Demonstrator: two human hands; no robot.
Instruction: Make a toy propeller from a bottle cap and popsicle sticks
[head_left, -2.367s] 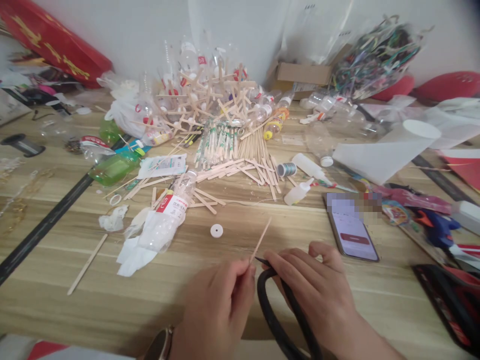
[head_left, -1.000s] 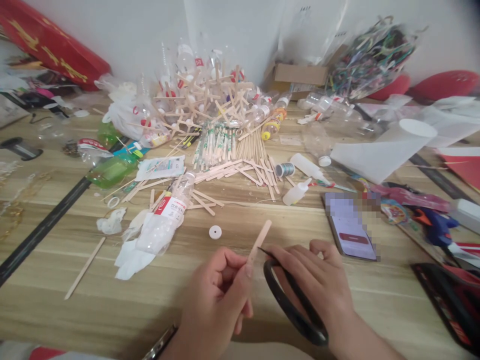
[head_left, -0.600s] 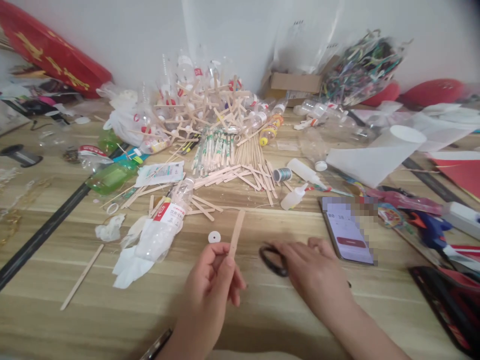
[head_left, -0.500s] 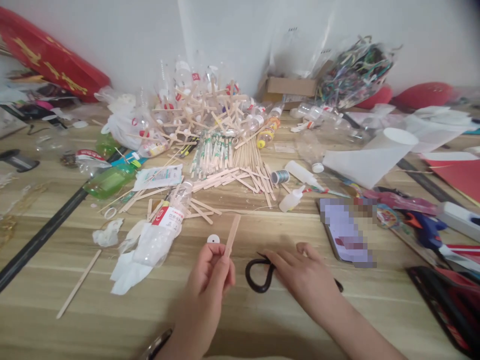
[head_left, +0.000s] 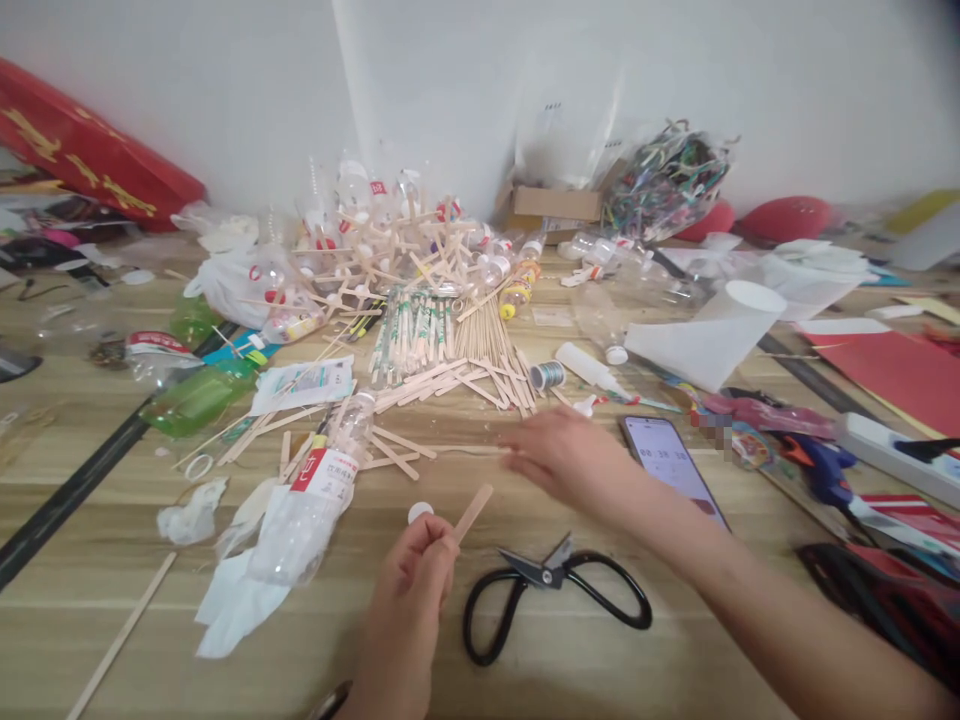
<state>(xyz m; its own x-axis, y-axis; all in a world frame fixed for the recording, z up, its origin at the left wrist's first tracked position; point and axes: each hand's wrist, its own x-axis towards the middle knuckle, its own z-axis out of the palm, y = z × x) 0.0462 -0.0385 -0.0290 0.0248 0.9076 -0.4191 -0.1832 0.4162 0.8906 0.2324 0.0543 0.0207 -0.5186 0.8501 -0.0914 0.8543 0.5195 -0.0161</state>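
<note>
A loose wooden stick (head_left: 124, 635) lies slantwise on the table (head_left: 225, 685) at far left. Next comes a clear plastic bottle (head_left: 322, 485) with a red-and-white label, lying by white tissue (head_left: 232, 612). The left hand (head_left: 412, 585) pinches a flat craft stick (head_left: 474, 513) between thumb and fingers, its free end pointing up and rightward. Black-handled scissors (head_left: 547, 576) lie nearby, blades parted. Farther right, the right hand (head_left: 559, 455), blurred, reaches forward, grip loosely spread; a lit phone (head_left: 654, 445) lies beyond it

Plain pale wall (head_left: 442, 70) behind wood-grain tabletop (head_left: 255, 675); dark strips (head_left: 71, 505) crossing wood diagonally.
</note>
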